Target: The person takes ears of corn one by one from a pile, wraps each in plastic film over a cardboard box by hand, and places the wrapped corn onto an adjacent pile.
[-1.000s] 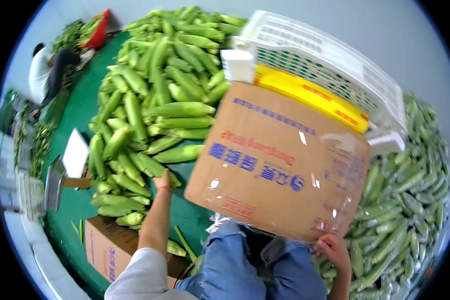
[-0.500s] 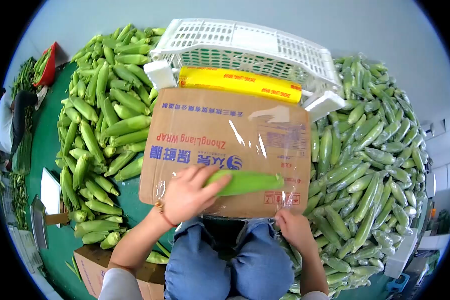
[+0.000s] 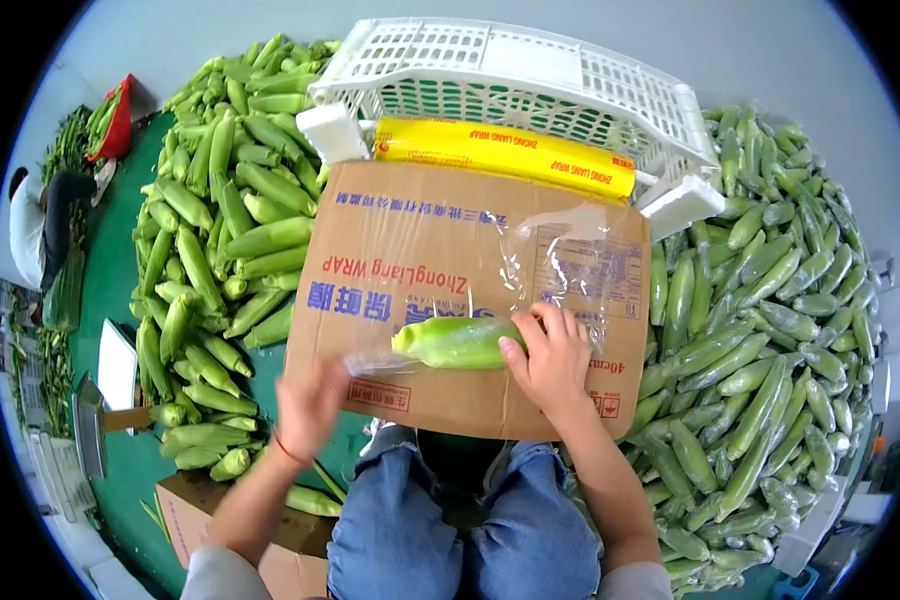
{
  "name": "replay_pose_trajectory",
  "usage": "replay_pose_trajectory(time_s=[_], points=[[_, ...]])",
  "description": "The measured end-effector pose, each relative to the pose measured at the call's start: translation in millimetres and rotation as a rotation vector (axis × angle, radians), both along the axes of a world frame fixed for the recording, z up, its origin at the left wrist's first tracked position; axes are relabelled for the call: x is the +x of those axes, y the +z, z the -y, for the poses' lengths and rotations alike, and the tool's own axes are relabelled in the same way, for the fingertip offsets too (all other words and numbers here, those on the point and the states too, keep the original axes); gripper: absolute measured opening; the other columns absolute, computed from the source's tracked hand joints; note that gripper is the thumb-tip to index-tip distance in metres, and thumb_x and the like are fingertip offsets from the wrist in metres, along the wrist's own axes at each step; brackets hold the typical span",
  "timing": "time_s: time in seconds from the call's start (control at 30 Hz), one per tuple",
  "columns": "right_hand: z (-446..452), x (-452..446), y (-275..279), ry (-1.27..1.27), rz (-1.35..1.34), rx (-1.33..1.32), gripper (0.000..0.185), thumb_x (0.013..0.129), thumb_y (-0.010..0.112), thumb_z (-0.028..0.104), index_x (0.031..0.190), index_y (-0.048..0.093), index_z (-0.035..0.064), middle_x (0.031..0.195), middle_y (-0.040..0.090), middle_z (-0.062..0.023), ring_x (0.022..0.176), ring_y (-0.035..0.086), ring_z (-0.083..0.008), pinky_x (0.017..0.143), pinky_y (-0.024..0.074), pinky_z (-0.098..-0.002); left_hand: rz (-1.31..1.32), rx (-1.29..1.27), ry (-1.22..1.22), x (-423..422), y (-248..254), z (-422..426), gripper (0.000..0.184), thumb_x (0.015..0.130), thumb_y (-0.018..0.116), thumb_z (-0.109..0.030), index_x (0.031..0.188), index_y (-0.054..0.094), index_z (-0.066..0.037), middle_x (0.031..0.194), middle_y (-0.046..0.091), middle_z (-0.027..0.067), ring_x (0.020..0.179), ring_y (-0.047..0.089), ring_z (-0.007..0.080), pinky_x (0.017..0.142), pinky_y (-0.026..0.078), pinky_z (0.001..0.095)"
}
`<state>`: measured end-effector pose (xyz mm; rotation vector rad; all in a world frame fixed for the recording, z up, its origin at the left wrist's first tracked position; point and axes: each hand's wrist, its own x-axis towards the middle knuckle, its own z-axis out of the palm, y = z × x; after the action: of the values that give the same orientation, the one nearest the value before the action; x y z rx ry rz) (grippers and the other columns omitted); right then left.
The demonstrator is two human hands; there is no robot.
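An ear of corn in green husk (image 3: pixel 455 343) lies across the cardboard box (image 3: pixel 370 220), with clear film around it. My right hand (image 3: pixel 552 360) is closed over its right end, thumb in front and fingers behind. From the corn's left end a strip of plastic wrap (image 3: pixel 382 364) stretches out to my left hand (image 3: pixel 312 400). That hand is smeared by motion, its fingertips closed at the end of the film. More clear film lies over the box top.
Behind the box, a yellow wrap roll (image 3: pixel 505 158) sits between white foam blocks, before a white plastic crate (image 3: pixel 510 70). Unwrapped corn (image 3: pixel 220 220) is heaped left, wrapped corn (image 3: pixel 750 340) right. An open carton (image 3: pixel 240 520) stands lower left. Another person (image 3: pixel 45 220) is far left.
The corn has shifted left and now shows film around it. My left hand has let go of it and moved left to the film; my right hand has come up onto the corn's right end.
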<state>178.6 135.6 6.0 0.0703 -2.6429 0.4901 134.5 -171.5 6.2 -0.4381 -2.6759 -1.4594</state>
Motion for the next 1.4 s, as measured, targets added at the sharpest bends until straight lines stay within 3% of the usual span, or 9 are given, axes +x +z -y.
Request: replay_pose_trajectory(time_s=[0.1,0.17,0.23,0.3,0.4,0.47,0.63,0.8,1.4], points=[[-1,-9,-3,0.054,-0.064,-0.029,0.028,0.087,0.059,0.037,0.09,0.065,0.0095,0.083,0.058,-0.0043,0.08,0.057,-0.0256,0.068,0.0449,-0.0399,-0.372,-0.037,-0.207,-77,64,-63,0.01,0.085,0.066,-0.011,0.086,0.068,-0.001,0.073,0.065,0.0121,0.068,0.063,0.0302,0.066,0.049,0.037],[-4,-16,-5,0.071,-0.075,-0.088,0.025,0.088,0.059,0.034,0.084,0.064,0.0099,0.079,0.057,-0.0042,0.073,0.057,-0.0261,0.061,0.0475,-0.0393,-0.104,-0.2,-0.509,-112,47,-105,0.016,0.088,0.062,-0.016,0.081,0.069,-0.004,0.074,0.064,0.0139,0.073,0.064,0.0302,0.067,0.05,0.0408],[-10,-16,-1,0.051,0.045,-0.053,0.029,0.091,0.056,0.034,0.077,0.061,0.009,0.077,0.059,-0.0068,0.067,0.06,-0.0291,0.056,0.0494,-0.0414,-0.144,-0.806,-0.684,-102,34,-137,0.021,0.09,0.059,-0.026,0.094,0.07,-0.008,0.068,0.062,0.0146,0.065,0.064,0.0327,0.06,0.051,0.044],[-13,-15,5,0.042,0.258,-0.057,0.033,0.094,0.052,0.035,0.076,0.058,0.0082,0.078,0.062,-0.0107,0.063,0.062,-0.0326,0.054,0.0508,-0.0439,-0.135,-0.713,-0.606,-58,50,-128,0.033,0.089,0.06,-0.029,0.116,0.063,-0.012,0.06,0.06,0.0136,0.057,0.064,0.032,0.054,0.051,0.0436],[4,8,24,0.092,0.597,-0.156,0.037,0.098,0.045,0.04,0.083,0.056,0.0073,0.083,0.065,-0.0179,0.062,0.064,-0.0382,0.052,0.0514,-0.0479,-0.263,-0.721,-0.643,21,54,-88,0.076,0.083,0.062,-0.051,0.144,0.041,-0.011,0.133,0.048,0.0261,0.11,0.058,0.0444,0.093,0.049,0.0495],[13,23,32,0.148,0.637,-0.235,0.041,0.1,0.041,0.044,0.091,0.055,0.0067,0.087,0.066,-0.0221,0.063,0.065,-0.0418,0.051,0.0512,-0.0505,-0.225,-0.727,-0.644,25,52,-80,0.08,0.083,0.06,-0.054,0.147,0.037,-0.011,0.146,0.034,0.0289,0.132,0.037,0.0493,0.109,0.029,0.0577],[15,2,33,0.316,0.042,0.124,0.061,0.077,0.071,0.038,0.129,0.051,0.0129,0.128,0.051,-0.0109,0.116,0.049,-0.0277,0.1,0.0382,-0.0456,-0.418,-0.688,-0.192,-90,14,-129,0.079,0.085,0.062,-0.041,0.148,0.031,-0.007,0.151,0.028,0.0265,0.142,0.024,0.0407,0.114,0.022,0.0539],[-7,-77,22,0.254,0.055,0.203,0.065,0.063,0.081,0.039,0.115,0.056,0.0092,0.113,0.059,-0.0087,0.105,0.057,-0.0267,0.088,0.0467,-0.0408,-0.155,-0.782,-0.818,-190,20,-179,0.075,0.082,0.067,-0.02,0.141,0.032,0.009,0.15,0.028,0.0284,0.141,0.028,0.036,0.115,0.028,0.0391],[15,-10,55,0.424,0.343,0.046,0.054,0.066,0.08,0.037,0.104,0.06,0.0039,0.077,0.064,-0.0135,0.072,0.065,-0.0307,0.062,0.0527,-0.0392,-0.074,-0.989,-0.898,-140,33,-178,0.117,0.059,0.084,-0.039,0.142,0.022,0.017,0.152,0.018,0.033,0.143,0.022,0.0399,0.116,0.027,0.0367]])
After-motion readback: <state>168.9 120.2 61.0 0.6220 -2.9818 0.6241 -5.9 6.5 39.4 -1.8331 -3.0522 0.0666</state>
